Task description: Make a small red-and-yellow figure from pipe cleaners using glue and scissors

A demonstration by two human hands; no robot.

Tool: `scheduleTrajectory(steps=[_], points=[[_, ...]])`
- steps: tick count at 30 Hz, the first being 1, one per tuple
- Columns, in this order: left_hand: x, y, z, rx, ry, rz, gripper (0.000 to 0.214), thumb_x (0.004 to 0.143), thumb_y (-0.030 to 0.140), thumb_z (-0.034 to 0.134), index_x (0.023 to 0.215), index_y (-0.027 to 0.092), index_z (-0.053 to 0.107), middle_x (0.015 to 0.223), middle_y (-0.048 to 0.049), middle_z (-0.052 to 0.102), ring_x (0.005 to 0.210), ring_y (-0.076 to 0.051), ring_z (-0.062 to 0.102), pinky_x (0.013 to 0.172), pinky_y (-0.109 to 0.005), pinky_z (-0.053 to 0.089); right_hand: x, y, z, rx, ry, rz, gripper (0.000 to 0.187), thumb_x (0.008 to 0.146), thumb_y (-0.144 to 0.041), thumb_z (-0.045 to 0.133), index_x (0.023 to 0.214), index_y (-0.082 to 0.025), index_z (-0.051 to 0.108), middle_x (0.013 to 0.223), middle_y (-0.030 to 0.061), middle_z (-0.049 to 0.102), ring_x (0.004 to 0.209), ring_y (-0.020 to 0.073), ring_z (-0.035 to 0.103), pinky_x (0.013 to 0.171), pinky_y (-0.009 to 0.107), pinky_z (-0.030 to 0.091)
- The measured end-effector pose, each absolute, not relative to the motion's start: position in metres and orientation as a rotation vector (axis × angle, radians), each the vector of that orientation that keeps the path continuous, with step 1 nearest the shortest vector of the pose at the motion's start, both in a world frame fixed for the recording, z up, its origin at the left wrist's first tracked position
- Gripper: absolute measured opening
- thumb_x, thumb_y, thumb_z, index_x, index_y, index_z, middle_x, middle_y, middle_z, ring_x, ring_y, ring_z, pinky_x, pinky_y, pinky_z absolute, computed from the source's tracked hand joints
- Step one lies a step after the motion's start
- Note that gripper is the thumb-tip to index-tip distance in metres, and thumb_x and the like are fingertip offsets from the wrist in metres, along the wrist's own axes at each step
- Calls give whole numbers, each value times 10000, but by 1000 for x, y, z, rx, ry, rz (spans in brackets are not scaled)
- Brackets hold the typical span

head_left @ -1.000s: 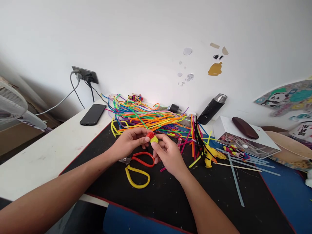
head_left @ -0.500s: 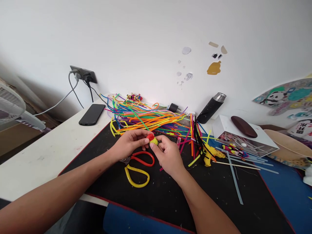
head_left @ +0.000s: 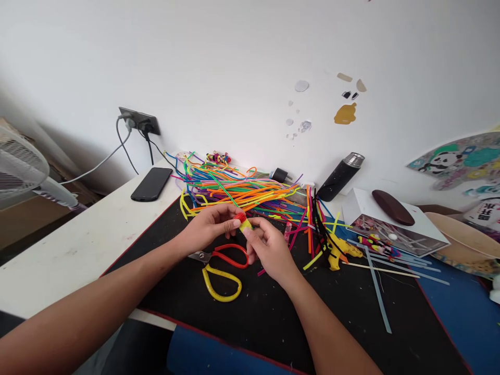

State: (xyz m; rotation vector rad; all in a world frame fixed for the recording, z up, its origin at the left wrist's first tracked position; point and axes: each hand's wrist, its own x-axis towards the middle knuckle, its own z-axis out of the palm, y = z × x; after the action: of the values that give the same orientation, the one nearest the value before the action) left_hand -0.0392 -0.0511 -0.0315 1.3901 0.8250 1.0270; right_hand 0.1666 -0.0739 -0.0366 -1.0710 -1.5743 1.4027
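Observation:
My left hand [head_left: 209,227] and my right hand [head_left: 269,249] meet over the black mat [head_left: 273,312], both pinching a small red and yellow pipe-cleaner piece [head_left: 242,221]. The left fingertips hold its red end, the right fingertips its yellow end. Just below the hands lie scissors [head_left: 219,265] with one red and one yellow handle. A big pile of coloured pipe cleaners [head_left: 238,188] spreads behind the hands.
A black phone [head_left: 151,184] lies on the white table at left, near a wall socket [head_left: 139,121] with cables. A fan [head_left: 23,169] stands far left. A yellow glue gun [head_left: 336,251], clear glue sticks [head_left: 377,289], a black flask [head_left: 339,177] and a white box [head_left: 390,221] sit right.
The hands stay together on the small piece. The fingers have turned it slightly, so less of its yellow end shows. The view has shifted a little.

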Motion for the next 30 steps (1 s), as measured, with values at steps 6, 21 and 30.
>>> scheduleTrajectory(steps=[6, 21, 30], points=[[-36, -54, -29, 1357, 861, 1020, 403, 846, 503, 817, 932, 155, 632, 781, 26, 623, 595, -97, 573, 574, -230, 484, 164, -74, -35, -1019, -1433, 1598, 411, 944, -591, 659, 1016, -186, 637, 525, -65, 593, 405, 123, 560, 455, 228, 482], [-35, -58, -23, 1184, 740, 971, 482, 784, 544, 861, 939, 124, 682, 673, 9, 630, 551, -94, 539, 517, -210, 413, 166, -76, -32, -831, -1219, 1849, 425, 982, -571, 640, 835, -172, 616, 518, -45, 574, 390, 117, 563, 424, 215, 429], [-38, -55, -22, 1252, 836, 1003, 460, 785, 566, 836, 854, 148, 657, 651, 31, 597, 536, -86, 509, 510, -204, 402, 161, -78, -30, -939, -1353, 1710, 452, 914, -620, 695, 1007, -180, 650, 579, -47, 629, 405, 119, 585, 443, 225, 459]])
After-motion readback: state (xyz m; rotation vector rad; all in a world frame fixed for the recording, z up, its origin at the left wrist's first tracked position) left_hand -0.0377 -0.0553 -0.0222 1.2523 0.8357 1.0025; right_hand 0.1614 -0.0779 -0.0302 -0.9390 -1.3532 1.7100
